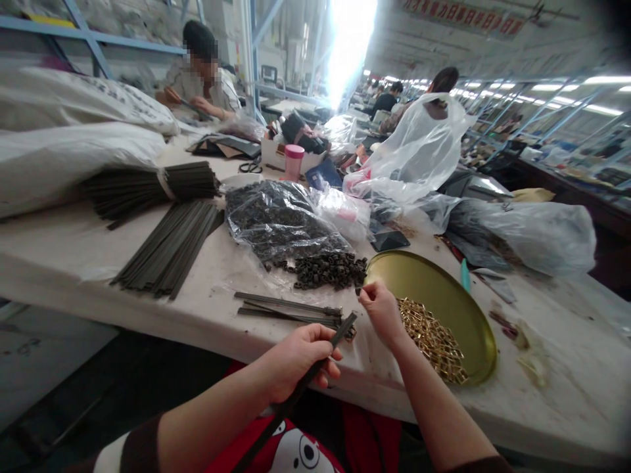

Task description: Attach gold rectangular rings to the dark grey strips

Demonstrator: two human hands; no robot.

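Note:
My left hand is closed around a long dark strap, whose upper end sticks out past the thumb toward the pile. Pinched at the fingertips of my right hand is a small black loop, mostly hidden by the fingers. Just beyond lies a heap of black loops, spilling from a clear plastic bag. Beside my right wrist, gold metal buckles are piled in a round gold tray. Several straps with fittings at their right ends lie between my hands and the heap.
On the left are loose dark straps and a tied bundle beside white sacks. A pink-lidded cup, scissors, a dark flat object and plastic bags stand farther back. A co-worker sits across the table.

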